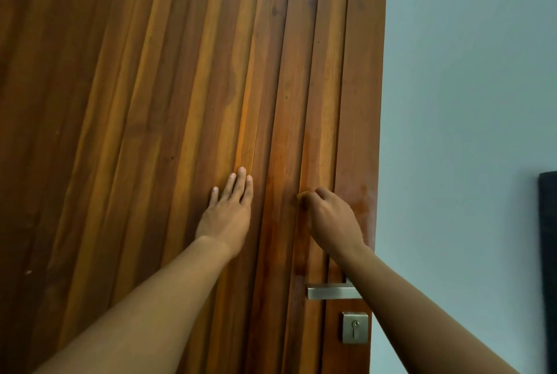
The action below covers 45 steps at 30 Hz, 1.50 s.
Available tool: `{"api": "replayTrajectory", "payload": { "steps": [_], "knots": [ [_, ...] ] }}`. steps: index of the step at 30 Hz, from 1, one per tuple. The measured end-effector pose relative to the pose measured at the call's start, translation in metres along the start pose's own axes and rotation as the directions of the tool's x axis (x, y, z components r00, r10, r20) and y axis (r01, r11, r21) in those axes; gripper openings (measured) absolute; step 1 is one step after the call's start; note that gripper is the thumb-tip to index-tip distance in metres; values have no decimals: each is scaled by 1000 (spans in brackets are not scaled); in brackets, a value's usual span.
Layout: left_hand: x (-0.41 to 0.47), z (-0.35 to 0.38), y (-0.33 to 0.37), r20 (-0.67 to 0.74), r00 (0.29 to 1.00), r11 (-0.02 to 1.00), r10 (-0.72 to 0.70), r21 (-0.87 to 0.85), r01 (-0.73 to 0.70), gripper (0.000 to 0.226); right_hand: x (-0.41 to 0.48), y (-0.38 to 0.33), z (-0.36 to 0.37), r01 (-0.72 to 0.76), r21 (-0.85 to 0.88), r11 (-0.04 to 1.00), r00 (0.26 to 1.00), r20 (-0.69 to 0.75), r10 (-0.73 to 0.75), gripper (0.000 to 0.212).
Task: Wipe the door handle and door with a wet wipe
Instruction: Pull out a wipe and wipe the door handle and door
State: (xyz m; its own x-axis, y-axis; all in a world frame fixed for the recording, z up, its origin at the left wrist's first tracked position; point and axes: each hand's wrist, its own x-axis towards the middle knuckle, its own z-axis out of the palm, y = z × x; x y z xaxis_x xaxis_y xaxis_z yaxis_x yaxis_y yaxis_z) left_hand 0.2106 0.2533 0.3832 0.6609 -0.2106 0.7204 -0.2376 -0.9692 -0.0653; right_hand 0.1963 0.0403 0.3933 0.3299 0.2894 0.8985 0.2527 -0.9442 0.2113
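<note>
Against grooved door [180, 102], above door handle [331, 292]: wet wipe [302, 194], only sliver showing, pinched in curled right hand [331, 220]. Left hand [229, 211] flat on door, fingers straight, bracing. Risks: small wad likely skips groove recesses; hard push could swing door.

One door [150, 102], one handle [331, 292], one keyhole plate [355, 327], one wipe [302, 194], one left hand [229, 211], one right hand [331, 220]
</note>
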Motion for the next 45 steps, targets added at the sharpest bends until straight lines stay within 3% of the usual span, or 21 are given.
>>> {"api": "replayTrajectory", "payload": {
  "steps": [4, 12, 21, 37, 42, 45],
  "knots": [
    [0, 2, 1, 1, 1000, 1000, -5, 1, 5, 107, -3, 6, -3, 43, -38, 998, 999, -3, -43, 28],
    [2, 0, 0, -17, 1000, 1000, 6, -1, -6, 101, 90, 10, -31, -39, -9, 999, 981, -190, 37, 15],
    [2, 2, -2, -32, 999, 1000, 0, -12, 0, 102, 52, -12, -24, 18, -70, 997, 1000, 5, -18, 14],
    [3, 3, 4, -16, 999, 999, -30, -18, 29, 111, -34, -36, -3, -214, -35, 976, 932, 291, 215, 13],
    [2, 2, 6, -25, 999, 999, -34, -6, 34, 111, -29, -50, -14, -323, -46, 945, 891, 322, 320, 34],
    [1, 0, 5, -15, 1000, 999, -15, 30, 15, 108, -27, -64, -14, -341, -25, 940, 882, 337, 329, 25]
  ]
}}
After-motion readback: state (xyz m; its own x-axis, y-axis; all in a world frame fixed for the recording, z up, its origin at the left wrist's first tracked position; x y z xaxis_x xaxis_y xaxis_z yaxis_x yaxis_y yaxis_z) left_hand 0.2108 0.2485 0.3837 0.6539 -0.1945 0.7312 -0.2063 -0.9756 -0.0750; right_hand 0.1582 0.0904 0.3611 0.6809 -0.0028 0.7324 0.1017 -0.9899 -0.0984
